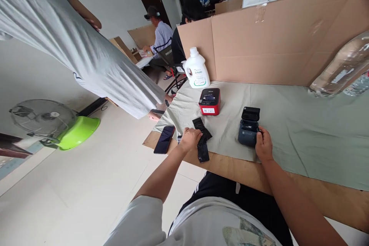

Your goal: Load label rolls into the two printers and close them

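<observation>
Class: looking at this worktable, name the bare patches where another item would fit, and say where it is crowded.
Free: the green cloth right of the dark blue printer, up to the cardboard wall, and the strip behind the red printer.

Crowded: the near left corner, with the phone, black pouches, left hand and right hand.

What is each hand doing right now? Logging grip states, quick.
Left hand: closed on the black strips.
Right hand: gripping the dark blue printer.
</observation>
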Tool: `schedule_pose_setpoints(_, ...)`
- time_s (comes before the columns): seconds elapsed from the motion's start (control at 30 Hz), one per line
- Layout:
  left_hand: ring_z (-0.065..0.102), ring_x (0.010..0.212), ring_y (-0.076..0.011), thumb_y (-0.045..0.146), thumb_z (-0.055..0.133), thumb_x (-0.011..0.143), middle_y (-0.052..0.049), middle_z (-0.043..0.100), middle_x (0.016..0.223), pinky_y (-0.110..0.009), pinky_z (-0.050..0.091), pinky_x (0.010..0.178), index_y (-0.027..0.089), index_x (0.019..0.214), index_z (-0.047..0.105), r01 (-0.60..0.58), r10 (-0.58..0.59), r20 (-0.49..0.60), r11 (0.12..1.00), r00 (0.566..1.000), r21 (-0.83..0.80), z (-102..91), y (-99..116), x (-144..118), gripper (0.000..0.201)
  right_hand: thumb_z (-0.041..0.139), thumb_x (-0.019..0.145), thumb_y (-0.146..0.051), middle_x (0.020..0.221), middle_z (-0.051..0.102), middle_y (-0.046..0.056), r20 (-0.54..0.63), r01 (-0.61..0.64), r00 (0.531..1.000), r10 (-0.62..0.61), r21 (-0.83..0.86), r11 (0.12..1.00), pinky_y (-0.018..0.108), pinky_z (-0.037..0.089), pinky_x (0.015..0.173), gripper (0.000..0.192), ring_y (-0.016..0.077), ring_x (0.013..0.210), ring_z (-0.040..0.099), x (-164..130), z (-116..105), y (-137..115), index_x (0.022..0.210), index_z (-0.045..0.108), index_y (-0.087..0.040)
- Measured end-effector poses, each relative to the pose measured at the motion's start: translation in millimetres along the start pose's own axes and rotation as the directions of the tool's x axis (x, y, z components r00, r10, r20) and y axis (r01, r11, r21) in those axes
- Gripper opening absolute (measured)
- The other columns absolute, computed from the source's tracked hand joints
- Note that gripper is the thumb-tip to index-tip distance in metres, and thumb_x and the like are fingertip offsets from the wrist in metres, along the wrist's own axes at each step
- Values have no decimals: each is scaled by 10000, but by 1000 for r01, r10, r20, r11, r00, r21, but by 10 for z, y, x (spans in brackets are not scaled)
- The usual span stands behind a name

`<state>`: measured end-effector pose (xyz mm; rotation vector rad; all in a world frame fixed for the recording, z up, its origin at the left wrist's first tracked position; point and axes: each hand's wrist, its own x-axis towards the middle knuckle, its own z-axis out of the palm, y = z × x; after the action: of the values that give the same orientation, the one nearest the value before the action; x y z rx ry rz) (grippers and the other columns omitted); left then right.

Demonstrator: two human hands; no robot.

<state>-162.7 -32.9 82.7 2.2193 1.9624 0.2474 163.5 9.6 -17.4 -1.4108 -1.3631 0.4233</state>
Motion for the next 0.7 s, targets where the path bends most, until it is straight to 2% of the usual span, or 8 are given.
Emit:
schedule_pose_setpoints(0.1, 618, 800, -251, 238, 504, 878, -79, 647, 695, -431, 328, 930, 189, 725, 646, 66, -68, 35, 996, 997, 67, -8, -33, 35, 214, 341, 915, -487, 1212, 602, 143, 3, 0, 1000, 0, 1, 1000, 496, 394, 1023, 483, 253, 1141, 536, -5, 1, 1, 1204, 555, -165)
schedule_pose_setpoints(0.2, 597, 910, -299, 242, 593, 803, -112, 665, 783, -449, 325, 924, 180, 651, 641, 78, -81, 14, 987, 997, 138, -20, -43, 40, 171, 345, 915, -477, 1219, 598, 138, 5, 5, 1000, -5, 4, 1000, 501, 396, 1019, 472, 252, 1140, 534, -7, 7, 9, 1212, 549, -172)
schedule_pose_setpoints(0.27, 579, 960, -317, 273, 587, 808, -128, 675, 846, -452, 331, 913, 180, 652, 654, 60, -67, 34, 982, 997, 181, -34, -20, 31, 194, 348, 912, -483, 1215, 599, 142, 5, 8, 1000, -8, 6, 1000, 501, 400, 1014, 477, 254, 1132, 538, -6, 11, 16, 1210, 550, -170)
schedule_pose_setpoints(0.37, 568, 984, -307, 253, 559, 809, -111, 694, 899, -455, 328, 919, 205, 794, 697, 7, -27, 116, 986, 993, 169, -56, 37, -2, 147, 350, 904, -498, 1209, 602, 152, 2, 2, 1000, -2, 4, 1000, 503, 404, 1008, 493, 260, 1123, 545, 0, 13, 21, 1200, 558, -163)
schedule_pose_setpoints(0.43, 553, 1011, -308, 241, 605, 758, -95, 697, 951, -469, 310, 945, 227, 902, 700, -55, 33, 167, 989, 985, 135, -61, 70, -34, 173, 352, 900, -507, 1199, 608, 154, 2, -2, 1000, 2, 1, 1000, 506, 404, 1008, 501, 264, 1117, 548, 3, 9, 17, 1193, 563, -160)
schedule_pose_setpoints(0.53, 537, 1027, -321, 232, 679, 673, -93, 679, 968, -505, 275, 987, 216, 933, 691, -121, 96, 208, 986, 973, 111, -58, 111, -79, 262, 355, 899, -512, 1213, 602, 155, 17, -11, 1000, 11, 1, 1000, 506, 403, 1012, 509, 267, 1135, 540, 3, 1, 7, 1205, 557, -159)
schedule_pose_setpoints(0.63, 546, 1002, -292, 179, 680, 648, -73, 662, 950, -479, 310, 980, 192, 926, 672, -112, 120, 207, 993, 971, -47, -91, 171, -100, 279, 364, 895, -512, 1233, 594, 156, 28, -25, 999, 25, -2, 1000, 506, 405, 1012, 512, 270, 1148, 534, 2, 1, 5, 1216, 550, -159)
schedule_pose_setpoints(0.7, 560, 959, -248, 177, 682, 652, -57, 647, 969, -408, 380, 922, 181, 956, 650, -93, 173, 211, 935, 962, -343, -142, 243, -97, 305, 367, 893, -513, 1218, 601, 154, 23, -18, 1000, 18, 1, 1000, 507, 412, 1004, 507, 269, 1129, 544, 1, 11, 9, 1208, 552, -161)
